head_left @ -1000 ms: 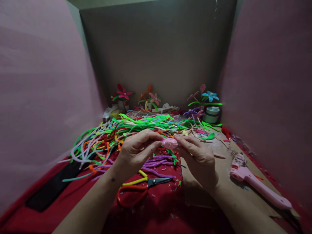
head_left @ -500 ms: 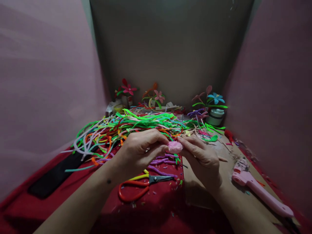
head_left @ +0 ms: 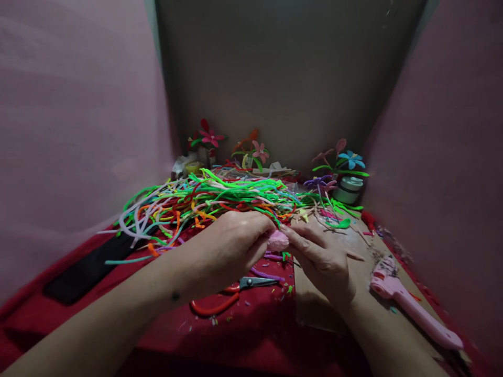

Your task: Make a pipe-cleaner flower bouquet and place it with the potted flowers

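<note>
A small fuzzy pink piece is held between my two hands above the middle of the table. My left hand grips its left side, fingers curled and the back of the hand turned up. The fingertips of my right hand press on its right side. Red-handled scissors lie below my left wrist on the red cloth, their blades pointing right. Behind my hands spreads a heap of colourful pipe cleaners.
A pink glue gun rests on the cardboard at the right. On the left lies a black flat object. Pipe-cleaner flowers and a pale jar stand at the back. Small scraps dot the red cloth.
My left hand has rotated so its back faces up more, and its forearm covers more of the scissors. The pink piece has shifted slightly left and down, still between both hands.
</note>
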Demonstrator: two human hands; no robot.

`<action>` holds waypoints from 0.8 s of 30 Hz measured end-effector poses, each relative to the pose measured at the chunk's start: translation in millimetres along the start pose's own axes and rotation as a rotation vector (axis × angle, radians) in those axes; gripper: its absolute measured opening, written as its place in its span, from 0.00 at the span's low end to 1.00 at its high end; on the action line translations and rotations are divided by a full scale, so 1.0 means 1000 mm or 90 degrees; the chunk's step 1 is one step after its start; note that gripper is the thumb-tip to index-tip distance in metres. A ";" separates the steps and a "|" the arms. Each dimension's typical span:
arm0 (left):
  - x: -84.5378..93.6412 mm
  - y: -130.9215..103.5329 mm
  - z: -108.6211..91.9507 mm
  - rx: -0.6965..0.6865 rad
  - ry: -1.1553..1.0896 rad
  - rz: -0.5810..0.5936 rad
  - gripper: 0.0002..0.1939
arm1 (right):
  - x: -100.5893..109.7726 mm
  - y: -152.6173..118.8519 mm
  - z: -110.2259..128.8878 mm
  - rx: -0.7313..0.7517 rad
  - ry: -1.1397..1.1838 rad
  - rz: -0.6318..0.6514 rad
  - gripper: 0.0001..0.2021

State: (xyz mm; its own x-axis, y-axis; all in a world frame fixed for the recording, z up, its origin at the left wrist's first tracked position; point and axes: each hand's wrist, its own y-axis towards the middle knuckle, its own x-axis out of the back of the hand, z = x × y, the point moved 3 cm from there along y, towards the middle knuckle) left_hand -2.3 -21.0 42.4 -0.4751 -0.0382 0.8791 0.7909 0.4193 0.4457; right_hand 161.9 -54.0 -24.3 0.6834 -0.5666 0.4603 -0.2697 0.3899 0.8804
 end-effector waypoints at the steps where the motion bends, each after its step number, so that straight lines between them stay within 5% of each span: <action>1: 0.000 0.000 0.000 -0.005 0.003 -0.003 0.12 | 0.000 0.000 0.000 -0.002 0.005 0.002 0.27; 8: -0.001 -0.008 -0.001 -0.017 -0.113 -0.077 0.08 | -0.001 0.002 0.003 -0.020 0.080 -0.015 0.31; 12: -0.004 -0.009 0.002 0.079 -0.208 -0.085 0.05 | -0.002 0.001 0.004 -0.029 0.077 0.000 0.32; 18: -0.011 -0.004 0.009 0.283 -0.557 -0.013 0.07 | -0.005 -0.002 -0.001 -0.045 0.041 0.026 0.29; 24: -0.018 -0.004 0.015 0.295 -0.557 -0.033 0.12 | -0.004 0.003 -0.001 -0.085 0.090 0.011 0.22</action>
State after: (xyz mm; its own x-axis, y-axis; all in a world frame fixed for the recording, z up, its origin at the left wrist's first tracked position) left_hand -3.0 -8.5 22.5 -0.7695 0.5386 0.3431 0.6209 0.7566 0.2051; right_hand 159.1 -49.9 -24.0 0.7703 -0.4551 0.4467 -0.1960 0.4976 0.8450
